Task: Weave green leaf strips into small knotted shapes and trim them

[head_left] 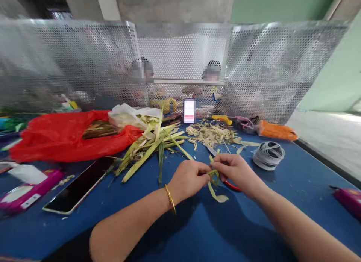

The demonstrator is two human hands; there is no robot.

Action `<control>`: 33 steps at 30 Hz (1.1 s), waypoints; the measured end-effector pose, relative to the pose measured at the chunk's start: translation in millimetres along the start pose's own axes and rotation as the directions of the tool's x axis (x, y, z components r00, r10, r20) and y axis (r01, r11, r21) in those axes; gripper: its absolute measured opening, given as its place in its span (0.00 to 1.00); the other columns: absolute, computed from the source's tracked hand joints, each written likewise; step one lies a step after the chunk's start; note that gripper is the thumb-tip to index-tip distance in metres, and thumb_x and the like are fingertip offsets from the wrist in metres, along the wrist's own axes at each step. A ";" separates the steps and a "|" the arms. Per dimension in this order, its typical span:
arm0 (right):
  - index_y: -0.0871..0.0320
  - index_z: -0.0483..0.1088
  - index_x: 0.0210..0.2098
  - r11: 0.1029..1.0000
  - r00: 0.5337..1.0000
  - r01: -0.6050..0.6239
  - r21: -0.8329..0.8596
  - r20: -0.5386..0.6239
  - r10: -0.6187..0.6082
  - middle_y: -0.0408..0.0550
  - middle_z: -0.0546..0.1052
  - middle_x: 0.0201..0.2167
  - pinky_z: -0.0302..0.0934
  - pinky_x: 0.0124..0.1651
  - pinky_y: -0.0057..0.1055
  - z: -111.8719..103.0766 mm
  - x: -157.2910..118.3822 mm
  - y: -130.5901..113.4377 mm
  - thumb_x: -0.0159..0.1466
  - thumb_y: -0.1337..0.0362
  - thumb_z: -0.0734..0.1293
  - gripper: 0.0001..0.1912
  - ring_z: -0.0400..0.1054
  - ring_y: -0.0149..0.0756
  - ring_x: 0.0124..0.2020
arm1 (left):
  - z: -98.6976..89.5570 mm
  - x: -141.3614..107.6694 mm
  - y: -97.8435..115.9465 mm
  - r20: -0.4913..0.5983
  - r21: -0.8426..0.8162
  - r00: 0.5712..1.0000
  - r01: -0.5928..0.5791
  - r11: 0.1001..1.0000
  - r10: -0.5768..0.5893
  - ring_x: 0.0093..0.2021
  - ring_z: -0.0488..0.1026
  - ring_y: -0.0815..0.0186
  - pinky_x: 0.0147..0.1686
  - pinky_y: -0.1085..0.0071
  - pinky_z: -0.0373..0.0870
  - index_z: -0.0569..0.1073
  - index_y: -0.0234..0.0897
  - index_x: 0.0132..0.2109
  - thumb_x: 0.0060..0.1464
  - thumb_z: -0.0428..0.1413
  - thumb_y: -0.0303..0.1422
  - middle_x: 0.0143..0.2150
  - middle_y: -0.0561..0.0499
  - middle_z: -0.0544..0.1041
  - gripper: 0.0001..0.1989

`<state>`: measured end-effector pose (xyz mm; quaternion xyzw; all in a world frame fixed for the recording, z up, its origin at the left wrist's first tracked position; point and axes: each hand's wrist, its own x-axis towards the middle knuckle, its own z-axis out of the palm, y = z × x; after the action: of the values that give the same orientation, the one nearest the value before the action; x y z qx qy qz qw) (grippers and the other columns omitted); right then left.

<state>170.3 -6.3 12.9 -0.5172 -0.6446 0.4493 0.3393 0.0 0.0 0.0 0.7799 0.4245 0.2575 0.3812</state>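
Between my two hands, over the blue table, a pale green leaf strip (214,176) is bent into a small loop, its loose end curling down below. My left hand (191,177), with a gold bangle at the wrist, pinches the left side of the loop. From the right, my right hand (232,171) pinches the strip near the top with closed fingertips. A red-handled tool (231,186), probably scissors, lies partly hidden under my right hand. Beyond my left hand lies a pile of long green and yellowish leaf strips (149,151).
At left are a red plastic bag (62,136), a black phone (81,185) and a magenta device (34,192). Shredded fibre scraps (211,133) lie ahead. A grey twine roll (269,155) and an orange packet (276,130) stand right. A perforated metal screen (183,47) closes off the back; people sit behind.
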 end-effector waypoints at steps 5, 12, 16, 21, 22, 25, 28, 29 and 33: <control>0.57 0.62 0.22 0.985 0.964 0.132 -0.111 -0.219 -0.154 0.38 0.63 0.17 0.50 0.24 0.26 -2.3 2.3 1.6 0.59 0.55 0.64 0.14 0.55 0.27 0.20 | 1.2 0.6 -3.5 0.201 -0.308 0.980 0.065 0.949 -0.001 0.25 0.70 0.69 0.28 0.74 0.63 0.72 0.34 0.26 0.47 0.52 0.30 0.22 0.55 0.70 0.06; 0.56 0.61 0.24 0.898 0.842 0.247 -0.363 -0.378 -0.384 0.38 0.64 0.19 0.52 0.28 0.26 0.8 4.6 12.7 0.63 0.59 0.62 0.13 0.57 0.29 0.23 | -3.4 -1.5 7.0 0.362 -0.523 0.930 0.258 0.813 -0.062 0.24 0.71 0.70 0.30 0.73 0.66 0.74 0.32 0.30 0.46 0.58 0.35 0.24 0.54 0.71 0.09; 0.56 0.61 0.24 0.902 0.861 0.237 -0.361 -0.351 -0.367 0.38 0.64 0.18 0.51 0.27 0.26 4.1 6.2 14.6 0.63 0.58 0.61 0.13 0.57 0.29 0.22 | 1.5 -4.6 9.1 0.315 -0.511 0.939 0.293 0.808 -0.141 0.23 0.70 0.70 0.27 0.74 0.65 0.75 0.31 0.28 0.43 0.61 0.40 0.21 0.53 0.71 0.14; 0.57 0.61 0.23 0.837 0.850 0.287 -0.467 -0.279 -0.447 0.38 0.63 0.19 0.50 0.27 0.26 10.9 3.0 12.8 0.63 0.62 0.61 0.12 0.57 0.29 0.23 | 15.7 -7.5 5.7 0.274 -0.405 0.943 0.293 0.866 -0.190 0.19 0.68 0.70 0.22 0.76 0.60 0.73 0.32 0.22 0.43 0.61 0.39 0.15 0.54 0.69 0.13; 0.57 0.61 0.23 0.822 0.839 0.297 -0.485 -0.278 -0.467 0.38 0.63 0.19 0.50 0.28 0.26 11.8 3.2 13.4 0.63 0.62 0.61 0.12 0.57 0.29 0.23 | 17.4 -8.0 6.0 0.279 -0.396 0.943 0.287 0.872 -0.183 0.19 0.68 0.70 0.22 0.76 0.60 0.73 0.32 0.21 0.43 0.61 0.38 0.15 0.54 0.68 0.13; 0.57 0.62 0.23 0.840 0.845 0.289 -0.459 -0.290 -0.449 0.39 0.64 0.20 0.52 0.28 0.26 9.2 6.8 16.6 0.63 0.61 0.61 0.12 0.58 0.29 0.24 | 17.1 -8.3 8.3 0.269 -0.430 0.946 0.284 0.857 -0.178 0.19 0.67 0.71 0.22 0.76 0.60 0.73 0.32 0.22 0.44 0.61 0.38 0.16 0.54 0.69 0.13; 0.57 0.67 0.28 0.884 0.908 0.263 -0.386 -0.210 -0.362 0.41 0.70 0.24 0.56 0.31 0.26 -3.7 12.1 15.9 0.65 0.58 0.59 0.13 0.63 0.31 0.27 | 9.6 -5.8 9.7 0.200 -0.489 0.955 0.291 0.822 -0.219 0.19 0.67 0.71 0.23 0.76 0.61 0.73 0.32 0.22 0.44 0.61 0.39 0.17 0.54 0.70 0.13; 0.57 0.69 0.29 0.880 0.923 0.267 -0.392 -0.158 -0.350 0.42 0.72 0.26 0.57 0.33 0.27 -9.3 13.1 13.9 0.65 0.57 0.59 0.14 0.65 0.32 0.30 | 6.2 -4.5 9.4 0.169 -0.504 0.957 0.290 0.813 -0.236 0.20 0.68 0.71 0.23 0.76 0.61 0.73 0.32 0.22 0.43 0.62 0.39 0.17 0.54 0.70 0.14; 0.56 0.72 0.29 0.804 0.931 0.350 -0.480 0.082 -0.356 0.44 0.75 0.28 0.58 0.36 0.28 -26.5 12.4 3.2 0.63 0.58 0.62 0.12 0.67 0.33 0.32 | -6.1 0.8 5.3 0.126 -0.552 0.948 0.312 0.773 -0.292 0.22 0.71 0.70 0.25 0.75 0.63 0.74 0.32 0.24 0.41 0.63 0.41 0.20 0.53 0.73 0.15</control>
<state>192.4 12.1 19.3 -0.4595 -0.8193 0.1983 0.2799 -1.6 1.1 7.9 0.5575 0.4422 0.2941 0.6381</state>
